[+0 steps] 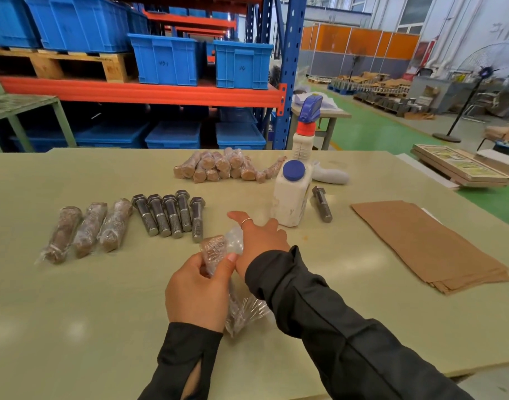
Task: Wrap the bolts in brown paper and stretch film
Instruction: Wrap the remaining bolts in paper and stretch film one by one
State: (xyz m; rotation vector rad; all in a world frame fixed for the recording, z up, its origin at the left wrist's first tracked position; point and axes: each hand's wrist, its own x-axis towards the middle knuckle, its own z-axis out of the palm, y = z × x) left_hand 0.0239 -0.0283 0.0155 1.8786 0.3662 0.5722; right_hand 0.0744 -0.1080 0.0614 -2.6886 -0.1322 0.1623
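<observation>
A paper-wrapped bolt (pixel 215 249), sheathed in clear stretch film (pixel 243 310) with a loose crinkled tail, is held above the table. Five bare hex bolts (pixel 169 215) lie side by side; a sixth bolt (pixel 322 204) lies apart. Brown paper sheets (pixel 429 241) lie stacked flat.

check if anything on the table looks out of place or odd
One bare bolt lies alone to the right of the white bottle, apart from the row of five bare bolts. Nothing looks spilled or damaged. The left hand grips a film-wrapped bolt; the right hand is open against it.
</observation>
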